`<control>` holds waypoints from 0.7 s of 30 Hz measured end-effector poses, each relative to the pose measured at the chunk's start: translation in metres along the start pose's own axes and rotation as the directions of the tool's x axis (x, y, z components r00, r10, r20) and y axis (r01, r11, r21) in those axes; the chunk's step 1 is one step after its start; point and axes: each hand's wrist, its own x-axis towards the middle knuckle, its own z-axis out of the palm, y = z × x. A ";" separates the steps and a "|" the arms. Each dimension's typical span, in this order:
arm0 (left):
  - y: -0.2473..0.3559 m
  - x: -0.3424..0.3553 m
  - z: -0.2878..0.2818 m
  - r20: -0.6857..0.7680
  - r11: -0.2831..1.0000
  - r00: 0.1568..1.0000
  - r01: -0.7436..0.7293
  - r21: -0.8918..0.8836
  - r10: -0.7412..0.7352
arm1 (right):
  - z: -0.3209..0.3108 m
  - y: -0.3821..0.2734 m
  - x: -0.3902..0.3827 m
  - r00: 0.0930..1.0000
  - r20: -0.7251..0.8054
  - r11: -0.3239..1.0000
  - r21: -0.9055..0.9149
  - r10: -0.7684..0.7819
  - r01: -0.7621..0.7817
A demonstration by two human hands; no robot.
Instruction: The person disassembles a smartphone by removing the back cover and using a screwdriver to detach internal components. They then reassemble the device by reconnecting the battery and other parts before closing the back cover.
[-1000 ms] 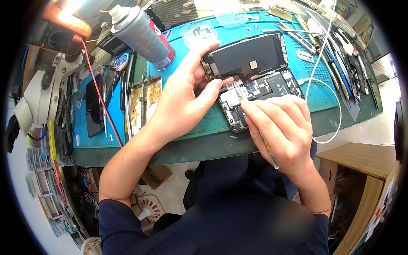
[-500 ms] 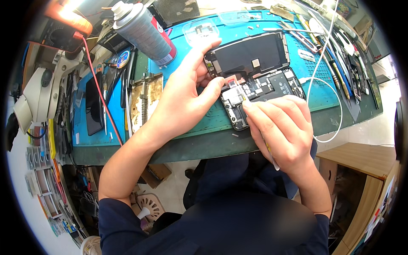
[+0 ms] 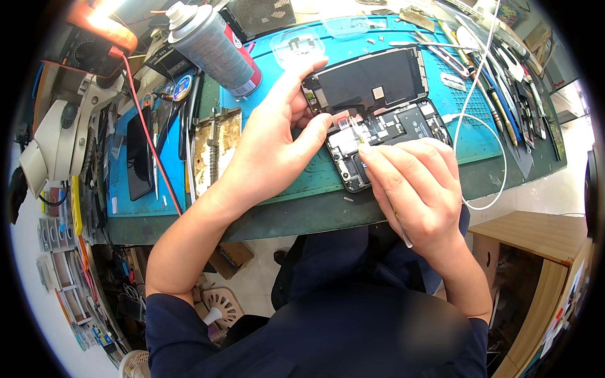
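Head view, open phone (image 3: pixel 413 126), camera end (image 3: pixel 347 170) leftward, long axis rising rightward, left hand (image 3: pixel 274 148) gripping display (image 3: pixel 353 85), right hand (image 3: pixel 419 183) pinching tool (image 3: pixel 402 228), blue mat (image 3: pixel 476 143) beneath, cabinet (image 3: pixel 535 236) lower right

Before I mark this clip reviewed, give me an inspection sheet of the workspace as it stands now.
Surface: blue mat on a dark green worktop.
Job's things: opened phone, its screen folded back beyond the body; slim tool over the phone.
Clutter: spray can upright, metal fixture, dark phone lying flat; hand tools crowded at the right.
Hands: left hand at the screen's left edge; right hand grips the slim tool.
Cables: white cable loops beside the opened phone, connection unclear; red lead crosses the left side.
Surroundings: wooden cabinet at right, cardboard box below the worktop.
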 end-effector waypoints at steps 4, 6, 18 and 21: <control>-0.001 0.000 0.000 0.002 1.000 1.000 -0.009 -0.010 0.009 | 0.000 0.000 -0.001 1.000 0.008 1.000 -0.008 -0.002 0.003; 0.000 0.000 0.001 0.002 1.000 1.000 -0.007 -0.021 0.007 | 0.000 0.000 -0.001 1.000 0.011 1.000 -0.007 -0.002 0.002; 0.001 0.000 0.001 -0.004 1.000 1.000 -0.005 -0.008 0.004 | -0.002 -0.001 -0.001 1.000 0.024 1.000 -0.017 0.009 -0.009; 0.001 0.000 0.001 -0.004 1.000 1.000 -0.007 -0.009 0.007 | -0.002 -0.001 -0.001 1.000 0.023 1.000 -0.015 0.008 -0.007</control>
